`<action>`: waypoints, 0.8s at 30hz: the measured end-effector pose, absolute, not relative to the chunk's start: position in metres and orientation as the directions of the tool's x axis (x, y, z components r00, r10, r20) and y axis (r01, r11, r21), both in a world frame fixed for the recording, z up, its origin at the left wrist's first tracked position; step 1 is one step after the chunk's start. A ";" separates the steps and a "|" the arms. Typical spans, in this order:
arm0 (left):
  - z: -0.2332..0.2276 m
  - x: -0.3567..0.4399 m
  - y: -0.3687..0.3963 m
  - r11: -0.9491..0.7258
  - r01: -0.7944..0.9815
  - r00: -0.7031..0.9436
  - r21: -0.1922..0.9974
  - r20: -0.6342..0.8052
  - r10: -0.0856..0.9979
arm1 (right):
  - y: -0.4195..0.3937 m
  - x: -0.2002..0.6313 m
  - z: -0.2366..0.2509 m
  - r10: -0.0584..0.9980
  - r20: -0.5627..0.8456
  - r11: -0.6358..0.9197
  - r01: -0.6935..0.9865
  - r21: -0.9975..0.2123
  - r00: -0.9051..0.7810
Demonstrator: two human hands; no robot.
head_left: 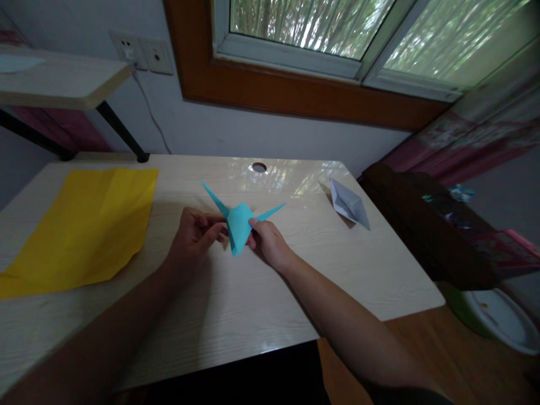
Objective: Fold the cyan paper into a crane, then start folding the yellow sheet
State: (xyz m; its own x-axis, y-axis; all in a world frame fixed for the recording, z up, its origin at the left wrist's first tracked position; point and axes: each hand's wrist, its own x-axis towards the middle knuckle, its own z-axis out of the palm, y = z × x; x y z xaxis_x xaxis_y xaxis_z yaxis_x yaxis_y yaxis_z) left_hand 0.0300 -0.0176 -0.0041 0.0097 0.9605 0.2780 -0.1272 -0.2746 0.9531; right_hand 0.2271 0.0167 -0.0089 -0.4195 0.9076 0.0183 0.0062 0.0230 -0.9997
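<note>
**Both grips pinching a nearly folded blue paper figure**

Gripping from either side, we are holding the blue paper figure (238, 225) just above the worktop (295, 292), near its middle. Our left hand (194, 235) is closing its fingers on the left edge of the figure's body, and our right hand (265, 241) is pinching the right edge between thumb and forefinger; neither grip is released, and both are grasping the same piece of paper.

We are judging the folding to be far along. The sheet is no longer flat: it is showing a compact body that narrows to a point at the bottom, with two long thin points spreading up and out, one towards the upper left and one towards the right. That is reading to us as a late stage of an origami bird or something like it. What seems left is the finishing: the thin points are looking straight and unshaped, with no bent tip that we can make out, and the body is looking flat, not opened out. Whether smaller creases are already in place under our fingers we cannot tell, since the light is dim and the hands are covering that part.

Around us other paper is lying on the worktop. A white folded boat shape (349, 203) is sitting well apart to the right, looking finished. A yellow sheet (84, 225) is lying flat on the left, creased but otherwise unfolded
</note>
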 end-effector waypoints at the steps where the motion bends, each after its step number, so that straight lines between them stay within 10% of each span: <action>1: -0.008 0.030 -0.018 -0.306 -0.127 0.015 0.944 0.310 0.951 | 0.017 0.227 -0.008 0.909 0.016 0.022 0.011 -1.000 -0.417; 10: -0.017 0.020 -0.018 -0.420 0.204 0.304 0.884 0.351 0.886 | 0.016 0.228 -0.009 0.872 0.065 0.089 0.027 -0.996 -0.485; 24: 0.007 0.021 -0.016 -0.228 0.220 -0.022 0.948 0.239 0.971 | 0.015 0.221 -0.006 0.880 0.111 0.023 -0.192 -0.981 -0.463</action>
State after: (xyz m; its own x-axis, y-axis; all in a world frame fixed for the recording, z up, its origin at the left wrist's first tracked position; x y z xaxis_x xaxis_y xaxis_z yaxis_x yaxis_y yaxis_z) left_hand 0.0209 -0.0158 0.0066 -0.0219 0.9708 0.2389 0.2196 -0.2285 0.9484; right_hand 0.2210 0.0148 -0.0060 -0.4627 0.8795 0.1113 -0.1922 0.0231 -0.9811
